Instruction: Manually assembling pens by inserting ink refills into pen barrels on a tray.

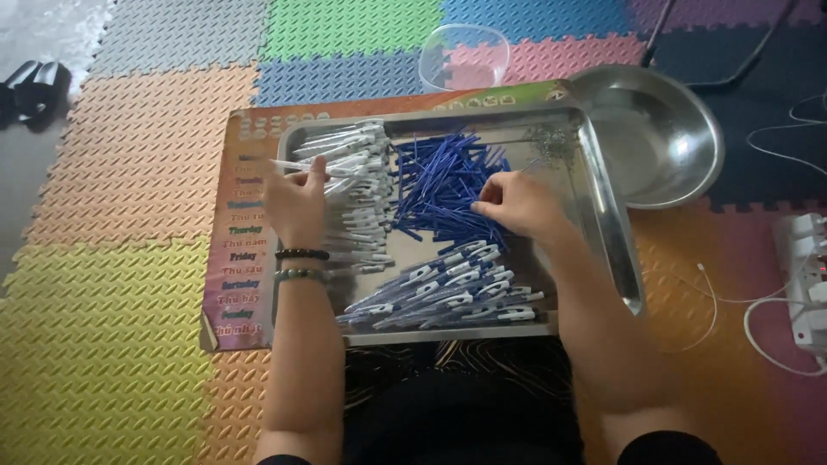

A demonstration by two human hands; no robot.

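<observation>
A steel tray (594, 198) lies on a low board in front of me. It holds a pile of white pen barrels (357, 185) on the left, a heap of blue ink refills (439, 181) in the middle, and a row of assembled blue-and-white pens (448, 293) near the front. My left hand (295, 202) pinches one white pen barrel (293, 165) above the left pile. My right hand (517, 205) rests on the blue refills with its fingers curled among them. A small heap of metal springs (551, 142) sits in the tray's far right corner.
A round steel bowl (663, 129) stands right of the tray, and a clear plastic bowl (463, 56) behind it. A white power strip (810, 284) with white cables lies at the far right. Coloured foam mats (112, 284) cover the floor. Dark sandals (30, 86) sit at the far left.
</observation>
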